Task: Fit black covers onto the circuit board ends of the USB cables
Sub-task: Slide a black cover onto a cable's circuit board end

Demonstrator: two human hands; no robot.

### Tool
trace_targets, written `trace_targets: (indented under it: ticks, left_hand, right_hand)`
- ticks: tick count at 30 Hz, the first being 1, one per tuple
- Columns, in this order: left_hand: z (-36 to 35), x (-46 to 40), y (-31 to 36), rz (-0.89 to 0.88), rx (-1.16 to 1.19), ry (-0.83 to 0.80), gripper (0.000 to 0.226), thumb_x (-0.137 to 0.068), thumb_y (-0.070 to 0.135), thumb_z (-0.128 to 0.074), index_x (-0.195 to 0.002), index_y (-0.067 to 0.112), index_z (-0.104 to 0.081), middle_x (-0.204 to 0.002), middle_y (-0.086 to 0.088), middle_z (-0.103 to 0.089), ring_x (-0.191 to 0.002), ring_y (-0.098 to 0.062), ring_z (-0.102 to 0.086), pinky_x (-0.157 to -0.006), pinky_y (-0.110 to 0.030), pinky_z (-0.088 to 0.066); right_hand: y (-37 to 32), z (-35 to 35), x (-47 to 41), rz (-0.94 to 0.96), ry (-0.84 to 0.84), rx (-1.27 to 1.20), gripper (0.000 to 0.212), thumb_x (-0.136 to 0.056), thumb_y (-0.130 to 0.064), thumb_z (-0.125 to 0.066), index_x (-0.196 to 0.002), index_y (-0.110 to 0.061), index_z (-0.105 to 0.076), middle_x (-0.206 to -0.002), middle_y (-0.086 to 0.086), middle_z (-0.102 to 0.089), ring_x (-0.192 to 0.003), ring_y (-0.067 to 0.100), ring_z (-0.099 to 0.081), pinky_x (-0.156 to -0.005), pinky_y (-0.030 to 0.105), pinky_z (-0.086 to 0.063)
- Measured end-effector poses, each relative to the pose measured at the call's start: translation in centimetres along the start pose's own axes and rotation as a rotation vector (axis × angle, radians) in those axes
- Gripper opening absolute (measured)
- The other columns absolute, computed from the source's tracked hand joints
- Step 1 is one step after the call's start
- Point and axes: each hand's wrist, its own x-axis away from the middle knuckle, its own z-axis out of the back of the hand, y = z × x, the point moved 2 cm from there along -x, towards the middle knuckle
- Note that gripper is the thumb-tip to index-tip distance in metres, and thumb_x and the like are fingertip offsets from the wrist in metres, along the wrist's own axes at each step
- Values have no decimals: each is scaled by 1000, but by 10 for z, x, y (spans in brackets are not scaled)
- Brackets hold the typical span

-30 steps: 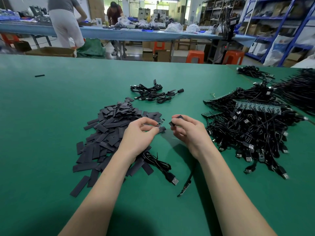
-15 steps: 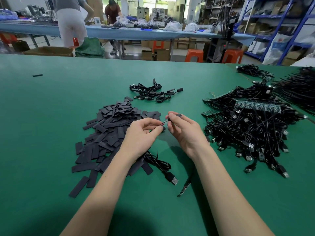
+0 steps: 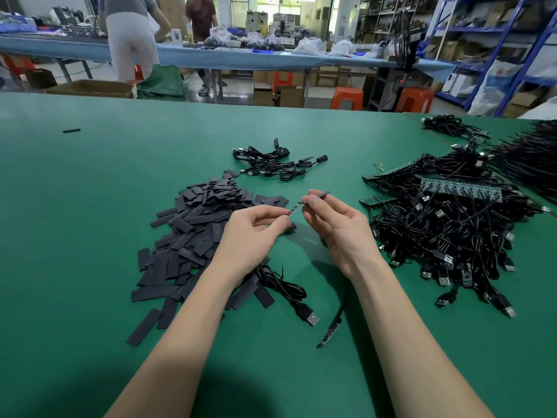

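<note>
Seen from the head camera: left hand pinching the circuit board end of a USB cable, board tip poking out past the fingertips toward the other hand, the cable trailing back under the wrist to a plug lying near the forearm. Right hand pinching a black cover between thumb and forefinger, cover held flat and just beyond the board tip, seemingly about to meet it, though too small here to tell whether the mouth has caught the board yet. Probably very light, both pieces; the cover thin, soft and easily squashed shut, so best squeezed at its edges to keep the mouth open, and held toward the far end to leave room for the board to slide in. The board stiff but slender and likely fragile at the solder joints, so best gripped by its sides close behind the tip, not by the wire. Loose covers heaped just left of the left hand and partly under its forearm; finished-looking cables well ahead of both hands; a big tangle of cables just right of the right hand. A second board-ended lead lying between the two forearms on the green table.
</note>
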Motion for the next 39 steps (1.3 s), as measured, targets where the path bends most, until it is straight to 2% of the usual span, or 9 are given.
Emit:
trace_targets:
  ticks: [12, 17, 20, 23, 28, 32, 34, 37, 39]
  left_hand:
    - [-1, 5, 9, -20, 9, -39, 10, -91, 16, -74, -99, 19, -78, -87, 7, -79, -82, -7, -75, -70, -12, -54]
    - [3, 6, 11, -67, -4, -130, 13, -94, 12, -71, -101, 21, -77, -90, 7, -79, -88, -5, -75, -74, -10, -52]
    - [5, 6, 10, -91, -37, -162, 14, -94, 15, -71, -100, 25, -78, -92, 6, -79, -92, -9, -75, -82, -18, -57]
    - [5, 6, 9, -111, -88, -148, 13, -94, 19, -72, -98, 29, -79, -91, 7, -79, -93, -17, -76, -91, -36, -59]
    - [5, 6, 8, -127, -114, -96, 14, -93, 20, -72, -99, 30, -78, -89, 0, -79, -81, -33, -72, -89, -52, -56]
    - [5, 7, 11, -128, -69, -76, 13, -91, 19, -73, -99, 27, -69, -87, 3, -78, -87, -36, -72, -84, -49, -58]
    - [4, 6, 12, -138, -50, -70, 11, -89, 18, -75, -92, 25, -68, -84, -5, -77, -79, -37, -70, -77, -45, -58]
    - [2, 6, 12, -155, -26, -58, 9, -88, 16, -78, -87, 18, -69, -76, -2, -74, -70, -20, -63, -70, -29, -53]
    - [3, 7, 12, -160, -17, -52, 9, -88, 16, -78, -86, 14, -69, -77, 3, -75, -69, -19, -67, -70, -26, -55]
  right_hand:
    - [2, 5, -3, 113, -11, 120, 15, -82, -1, -79, -97, -4, -76, -89, 9, -78, -84, 13, -72, -79, 19, -57]
    - [-6, 9, -1, -33, -100, 72, 14, -70, -9, -83, -83, -8, -81, -92, 10, -77, -84, 13, -73, -76, 16, -56]
    - [-11, 13, 1, -127, -126, 42, 11, -66, -8, -80, -77, -6, -82, -91, 12, -77, -80, 14, -74, -72, 16, -57]
    - [-12, 14, 2, -180, -111, 35, 14, -70, -4, -77, -83, -1, -79, -90, 14, -77, -78, 15, -75, -69, 16, -57]
    - [-13, 13, 3, -141, -102, 116, 16, -65, -6, -81, -81, -3, -80, -90, 13, -76, -80, 16, -74, -73, 17, -58]
    - [-15, 12, 2, -129, -110, 115, 21, -62, -8, -82, -83, -3, -80, -92, 14, -76, -82, 16, -74, -74, 17, -58]
    - [-15, 12, 2, -133, -103, 109, 21, -65, -6, -81, -86, -1, -78, -91, 13, -76, -81, 16, -74, -74, 17, -58]
    - [-14, 10, 3, -124, -91, 86, 16, -75, 0, -78, -90, 1, -76, -91, 13, -76, -82, 16, -74, -74, 17, -57]
    - [-14, 7, 4, -121, -91, 73, 15, -76, 0, -77, -92, 2, -75, -91, 14, -76, -81, 16, -74, -73, 17, -57]
